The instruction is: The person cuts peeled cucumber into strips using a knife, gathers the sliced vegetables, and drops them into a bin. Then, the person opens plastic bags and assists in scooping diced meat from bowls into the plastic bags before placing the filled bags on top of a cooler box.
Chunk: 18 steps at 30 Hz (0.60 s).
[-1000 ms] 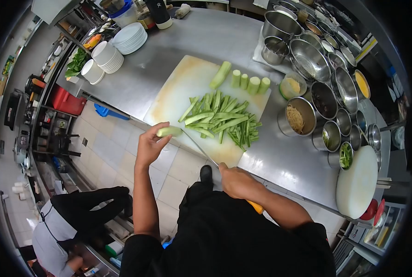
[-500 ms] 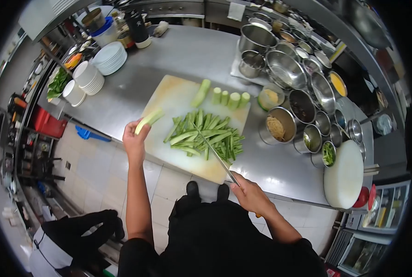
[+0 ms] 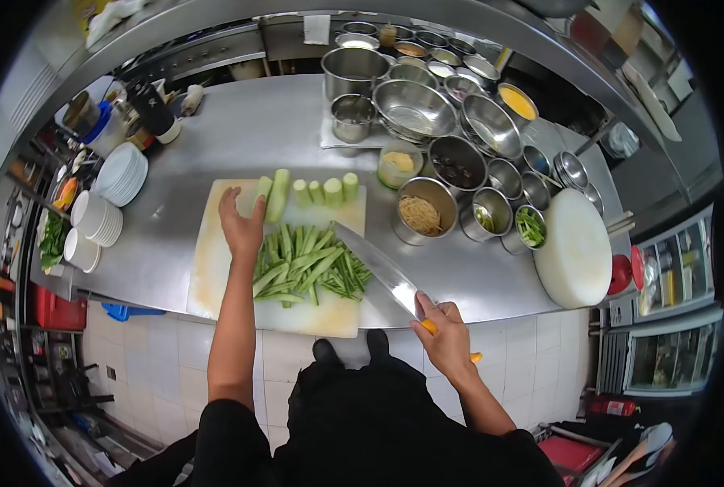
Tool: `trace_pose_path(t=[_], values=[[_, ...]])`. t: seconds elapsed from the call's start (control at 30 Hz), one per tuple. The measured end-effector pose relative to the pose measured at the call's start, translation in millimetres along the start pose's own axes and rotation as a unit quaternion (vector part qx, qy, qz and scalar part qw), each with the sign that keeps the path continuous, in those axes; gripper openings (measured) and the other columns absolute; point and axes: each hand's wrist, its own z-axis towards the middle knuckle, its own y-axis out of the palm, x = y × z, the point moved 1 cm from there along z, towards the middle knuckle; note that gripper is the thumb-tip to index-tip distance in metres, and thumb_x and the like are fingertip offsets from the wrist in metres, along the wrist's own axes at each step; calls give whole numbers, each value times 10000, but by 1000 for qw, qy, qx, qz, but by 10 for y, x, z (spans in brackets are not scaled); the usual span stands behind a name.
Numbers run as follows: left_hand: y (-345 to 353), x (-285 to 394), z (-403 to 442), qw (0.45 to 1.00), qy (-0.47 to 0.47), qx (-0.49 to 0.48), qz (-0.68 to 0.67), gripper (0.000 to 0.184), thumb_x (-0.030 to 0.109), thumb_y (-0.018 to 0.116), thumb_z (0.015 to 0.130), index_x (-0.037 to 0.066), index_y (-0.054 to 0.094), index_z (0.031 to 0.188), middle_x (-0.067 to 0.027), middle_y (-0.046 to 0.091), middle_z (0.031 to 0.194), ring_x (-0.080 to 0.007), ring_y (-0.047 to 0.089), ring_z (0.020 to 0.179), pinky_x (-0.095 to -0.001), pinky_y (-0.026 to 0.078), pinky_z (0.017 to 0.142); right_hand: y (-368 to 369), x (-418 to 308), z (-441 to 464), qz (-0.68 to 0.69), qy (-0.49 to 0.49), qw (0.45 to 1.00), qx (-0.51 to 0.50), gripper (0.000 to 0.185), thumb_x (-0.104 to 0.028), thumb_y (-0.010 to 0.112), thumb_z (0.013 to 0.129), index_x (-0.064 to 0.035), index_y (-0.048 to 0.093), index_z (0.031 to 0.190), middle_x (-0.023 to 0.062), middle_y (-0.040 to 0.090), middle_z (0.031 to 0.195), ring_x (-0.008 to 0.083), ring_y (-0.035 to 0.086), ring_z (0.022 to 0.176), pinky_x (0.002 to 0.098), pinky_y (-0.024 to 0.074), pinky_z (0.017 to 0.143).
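Note:
My left hand (image 3: 242, 226) is over the left part of the white cutting board (image 3: 206, 268), fingers apart, close beside a pale green cucumber-like piece (image 3: 263, 192). A longer piece (image 3: 277, 196) lies right next to that one. In my right hand (image 3: 446, 337) is a kitchen knife (image 3: 386, 269) with a yellow handle, its broad blade tilted and its tip by the cut green strips (image 3: 305, 264). Those strips form a loose heap mid-board. Several short upright chunks (image 3: 333, 192) stand in a row along the board's far edge.
Right of the board stand steel pots, including one with noodle-like shreds (image 3: 419, 215) and one with chopped greens (image 3: 530, 227). A thick round white block (image 3: 573, 250) sits at the counter's right end. White bowls (image 3: 96, 217) and stacked plates (image 3: 123, 174) are on the left.
My left hand has set the pale green piece down beside the longer one and loosened its fingers. The knife has lifted and turned its blade flatter. My view has swung right.

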Motion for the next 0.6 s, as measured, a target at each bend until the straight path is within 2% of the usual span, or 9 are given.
trace_pose_path(t=[0.03,0.07,0.13,0.17,0.27,0.4,0.53,0.6], values=[[-90,250,-43,999,26,18,-1,582,266,784,766,-26,532,1202,-242,481,1314,-377,413,1279,-436,326,1063,-2,39,2,0,6,1000,4,529,-153,773,755,-126,614,1258,146,566,898,267,573,764,335,488,706],[-122,464,-119,1000,29,13,-3,582,266,784,766,-26,532,1202,-242,481,1314,-377,413,1279,-436,326,1063,-3,77,5,-11,-2,1000,16,530,-148,778,747,-139,620,1252,145,563,913,269,578,769,341,493,704],[-108,903,-321,994,51,-86,-45,823,304,795,751,-21,367,1374,-268,295,1454,-411,215,1393,-457,217,1126,-43,122,-7,-23,-6,999,29,531,-144,784,738,-151,626,1246,145,560,929,270,583,774,347,497,702],[-92,1127,-410,993,53,-89,-48,823,304,795,751,-21,367,1374,-268,295,1454,-411,215,1393,-457,217,1126,-79,134,-6,-23,-20,999,40,537,-140,788,732,-153,628,1244,143,556,923,268,584,765,343,498,691],[68,1486,-625,978,-3,-167,-122,1116,329,838,688,-17,124,1474,-286,189,1487,-410,148,1410,-464,174,1139,-241,200,-63,-37,-48,997,55,544,-135,794,724,-159,630,1242,137,550,918,259,582,743,333,497,666],[143,1657,-783,974,-17,-163,-157,1135,312,845,680,-32,107,1472,-280,186,1489,-396,174,1403,-445,193,1136,-528,318,-195,-46,-69,996,28,524,-158,768,747,-196,622,1248,144,541,924,260,575,727,347,497,628],[76,1595,-917,971,-63,-149,-175,1145,285,841,689,-42,73,1474,-288,203,1481,-382,250,1379,-416,236,1123,-794,562,-313,-49,-86,995,10,524,-153,767,746,-180,619,1249,140,544,888,259,575,735,352,493,634],[71,1349,-983,985,-92,-46,-139,996,263,825,716,-7,209,1450,-294,255,1467,-390,274,1372,-427,238,1118,-913,722,-319,2,-65,998,18,534,-143,760,751,-143,603,1261,145,551,858,273,577,740,360,489,648]])
